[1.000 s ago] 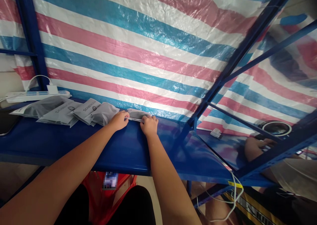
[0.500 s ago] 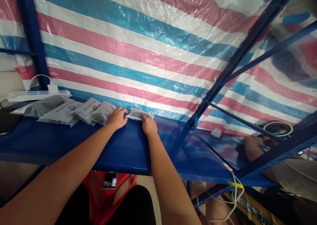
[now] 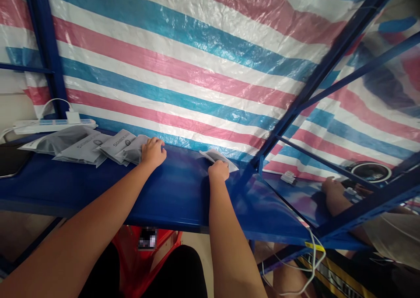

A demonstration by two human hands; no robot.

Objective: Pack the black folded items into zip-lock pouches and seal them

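My left hand (image 3: 153,152) rests at the right end of a row of frosted zip bags, against the nearest bag (image 3: 134,150). Its fingers are loosely curved and a little apart, and no object shows in them. Farther right, my right hand (image 3: 218,170) is closed on the near edge of another frosted bag (image 3: 218,156), which lies tilted close to the striped sheet. Dark printing marks the other bags, such as the printed bag (image 3: 85,148) to the left.
A blue metal shelf (image 3: 177,193) carries everything, backed by a striped plastic sheet (image 3: 170,70). At left are a power strip (image 3: 42,126) with a charger and a dark flat device (image 3: 13,158). Beyond a blue post (image 3: 288,114), a co-worker's hand (image 3: 333,187) works. A red stool (image 3: 131,263) stands below.
My right hand has moved right along the shelf with the bag. My left hand has come off that bag and stays beside the row, shifted slightly left.
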